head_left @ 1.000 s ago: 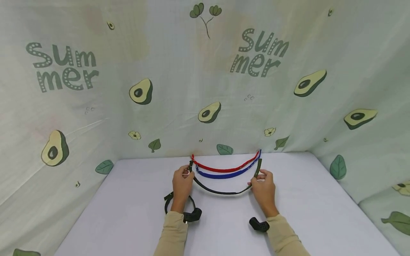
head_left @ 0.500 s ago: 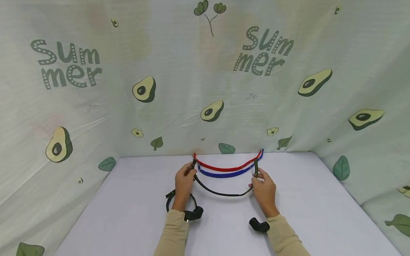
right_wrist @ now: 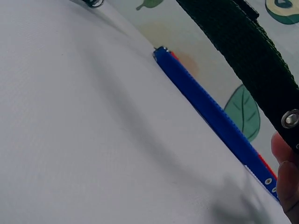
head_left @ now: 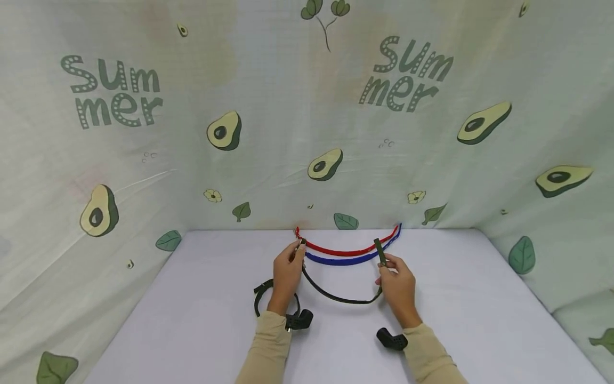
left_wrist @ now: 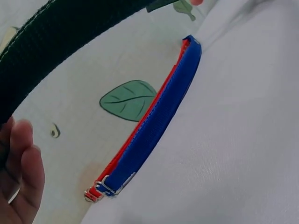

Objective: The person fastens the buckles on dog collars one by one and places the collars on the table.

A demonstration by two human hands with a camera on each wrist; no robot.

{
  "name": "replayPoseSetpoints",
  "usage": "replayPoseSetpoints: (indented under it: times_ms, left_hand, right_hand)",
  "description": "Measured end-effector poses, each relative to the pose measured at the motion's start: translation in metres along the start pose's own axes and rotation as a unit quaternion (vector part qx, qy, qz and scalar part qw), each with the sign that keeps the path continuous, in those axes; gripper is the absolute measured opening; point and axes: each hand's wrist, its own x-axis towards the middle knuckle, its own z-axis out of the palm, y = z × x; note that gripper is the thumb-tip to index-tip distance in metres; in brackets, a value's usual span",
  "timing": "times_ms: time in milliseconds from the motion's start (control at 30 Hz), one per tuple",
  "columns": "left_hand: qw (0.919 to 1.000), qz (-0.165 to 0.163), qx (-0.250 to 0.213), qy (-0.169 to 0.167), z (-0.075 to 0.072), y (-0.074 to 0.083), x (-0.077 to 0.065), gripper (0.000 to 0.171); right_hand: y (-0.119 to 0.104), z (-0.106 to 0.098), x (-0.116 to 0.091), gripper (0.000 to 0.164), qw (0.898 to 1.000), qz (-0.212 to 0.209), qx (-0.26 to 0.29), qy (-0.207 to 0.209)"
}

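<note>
Head view: the left hand [head_left: 287,271] and right hand [head_left: 399,287] each pinch one end of a dark green webbing collar [head_left: 352,302], fingers clamped on the strap; its middle sags between them above the white table [head_left: 201,320]. At 12 o'clock from the sag lie a red collar [head_left: 336,253] and a blue collar [head_left: 340,262]; the right-hand strap end overlaps both in sight. At 7 o'clock from the left hand, a coiled dark collar [head_left: 258,306] is partly covered by the forearm. Left wrist view: the dark green collar blocks the 10 to 12 o'clock sector; the blue collar fronts the red, metal buckle [left_wrist: 107,186] at 7 o'clock. Right wrist view: an eyelet [right_wrist: 290,119] shows at 3 o'clock; fingertips at 4 o'clock obscure the blue collar's end.
</note>
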Motion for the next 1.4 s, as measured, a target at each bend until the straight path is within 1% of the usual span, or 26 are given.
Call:
replayPoseSetpoints:
  times_ms: [100,167,267,333,400,500,600,700,833,1033,1133,1233,1333,1400]
  left_hand:
    - [0.9996,0.000,-0.010,-0.028,0.001,-0.001,-0.001,0.039]
    - [0.9979,-0.005,-0.041,-0.050,0.002,-0.001,-0.001,0.043]
    - [0.9930,-0.017,-0.092,-0.072,0.003,-0.001,0.000,0.041]
    - [0.9912,-0.025,-0.106,-0.076,0.003,0.001,0.000,0.035]
    - [0.9923,-0.029,-0.094,-0.076,0.003,0.002,0.001,0.031]
    - [0.9949,-0.032,-0.056,-0.078,0.003,0.002,0.001,0.031]
    - [0.9962,-0.019,-0.022,-0.082,0.002,0.004,0.001,0.035]
    - [0.9971,-0.008,-0.007,-0.076,0.001,0.005,0.002,0.036]
    - [0.9978,0.000,-0.019,-0.064,0.000,0.004,0.001,0.030]
    - [0.9963,0.022,-0.050,-0.066,0.003,0.004,0.001,0.021]
    - [0.9957,0.019,-0.060,-0.068,0.006,0.004,0.000,0.021]
    - [0.9955,0.009,-0.064,-0.068,0.009,0.005,-0.003,0.024]
    - [0.9954,-0.001,-0.066,-0.070,0.013,0.010,-0.006,0.025]
    - [0.9950,-0.005,-0.068,-0.073,0.014,0.016,-0.007,0.025]
  right_hand:
    - [0.001,0.000,-0.001,0.034,1.000,0.003,-0.002,0.001]
    - [0.001,0.000,-0.002,0.034,1.000,-0.001,-0.002,0.003]
    - [0.001,0.000,-0.002,0.033,1.000,-0.006,-0.003,0.002]
    - [0.000,0.000,-0.001,0.033,1.000,-0.012,-0.003,0.001]
    - [0.000,0.000,0.000,0.033,1.000,-0.013,-0.002,0.002]
    - [0.000,0.000,-0.001,0.033,1.000,-0.011,0.002,0.004]
    - [0.000,0.000,-0.002,0.033,1.000,-0.009,0.006,0.003]
    - [-0.001,-0.001,-0.002,0.033,1.000,-0.015,0.010,0.002]
    - [-0.002,-0.001,-0.002,0.034,1.000,-0.025,0.017,-0.002]
    - [-0.003,0.000,-0.001,0.034,0.999,-0.034,0.017,-0.002]
    - [-0.002,0.000,-0.002,0.033,0.999,-0.033,0.011,0.000]
    - [-0.002,0.000,-0.004,0.032,0.999,-0.032,0.009,-0.001]
    - [-0.006,0.001,-0.006,0.029,0.999,-0.037,0.022,-0.009]
    - [-0.008,0.003,-0.006,0.026,0.998,-0.040,0.037,-0.018]
